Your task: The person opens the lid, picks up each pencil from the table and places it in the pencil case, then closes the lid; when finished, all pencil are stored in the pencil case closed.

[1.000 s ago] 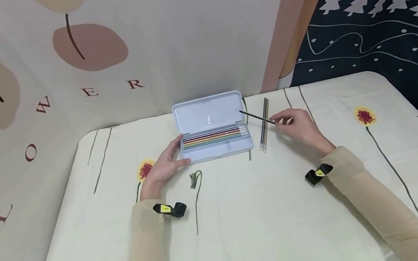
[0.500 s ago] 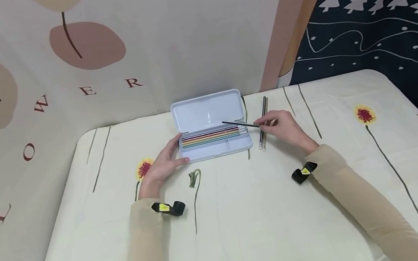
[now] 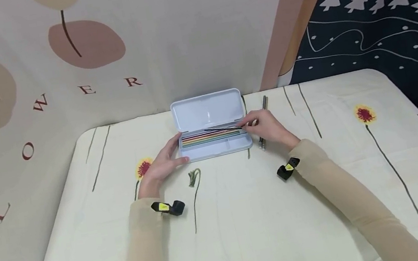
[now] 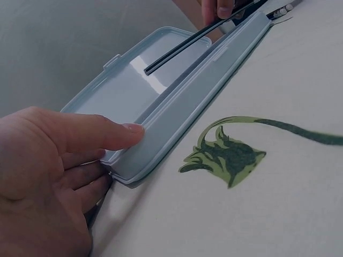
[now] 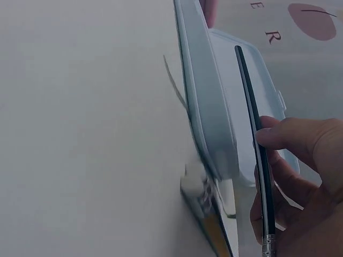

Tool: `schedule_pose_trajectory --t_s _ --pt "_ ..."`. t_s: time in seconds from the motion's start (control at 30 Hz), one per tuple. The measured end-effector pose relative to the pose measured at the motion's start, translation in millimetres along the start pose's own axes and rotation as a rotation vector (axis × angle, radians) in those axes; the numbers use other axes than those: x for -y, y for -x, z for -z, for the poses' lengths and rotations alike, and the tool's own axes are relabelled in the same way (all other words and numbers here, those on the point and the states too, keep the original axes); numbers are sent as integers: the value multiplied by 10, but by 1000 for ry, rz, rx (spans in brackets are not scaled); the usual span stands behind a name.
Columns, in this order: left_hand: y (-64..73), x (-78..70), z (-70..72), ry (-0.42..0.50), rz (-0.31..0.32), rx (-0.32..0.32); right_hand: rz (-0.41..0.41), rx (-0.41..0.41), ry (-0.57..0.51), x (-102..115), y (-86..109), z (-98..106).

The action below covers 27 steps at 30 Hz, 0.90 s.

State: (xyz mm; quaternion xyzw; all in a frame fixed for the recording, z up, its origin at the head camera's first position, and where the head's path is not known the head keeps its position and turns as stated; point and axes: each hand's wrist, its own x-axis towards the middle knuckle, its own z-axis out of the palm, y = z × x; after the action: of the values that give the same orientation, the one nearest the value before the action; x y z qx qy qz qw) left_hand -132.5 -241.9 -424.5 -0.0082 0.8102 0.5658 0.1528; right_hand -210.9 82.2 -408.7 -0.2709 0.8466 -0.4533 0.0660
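A light-blue pencil case [image 3: 209, 151] lies with its lid [image 3: 207, 109] raised at the back. My left hand [image 3: 162, 163] holds its left end, the thumb [image 4: 120, 135] against the front wall and the other fingers around the corner. Between thumb and fingers my right hand [image 3: 265, 127] pinches a dark pencil [image 5: 248, 91] near its eraser end. This pencil slants over the back of the case in the head view, its far tip pointing left. Inside the case, several coloured pencils [image 3: 206, 138] lie side by side in the rear compartment.
More dark pencils [image 3: 264, 102] lie on the cloth just right of the case, partly behind the right hand. The white tablecloth [image 3: 222, 218] carries printed flowers and stems. Behind the table's far edge hangs a printed curtain [image 3: 179, 40].
My right hand has moved left and slightly down, bringing the pencil from right of the case to over its rear compartment. The left hand stays on the case.
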Motion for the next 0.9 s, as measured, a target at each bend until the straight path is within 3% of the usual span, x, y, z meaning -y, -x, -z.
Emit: schedule_pose_trajectory --t_s 0.37,0.67,0.9 --pt "14 -22 17 9 14 5 60 76 -34 132 -209 -284" --pt "183 -333 -23 -5 19 21 100 98 -72 236 -348 -442" --pt "195 -355 -34 5 22 25 38 154 -69 279 -402 -497"
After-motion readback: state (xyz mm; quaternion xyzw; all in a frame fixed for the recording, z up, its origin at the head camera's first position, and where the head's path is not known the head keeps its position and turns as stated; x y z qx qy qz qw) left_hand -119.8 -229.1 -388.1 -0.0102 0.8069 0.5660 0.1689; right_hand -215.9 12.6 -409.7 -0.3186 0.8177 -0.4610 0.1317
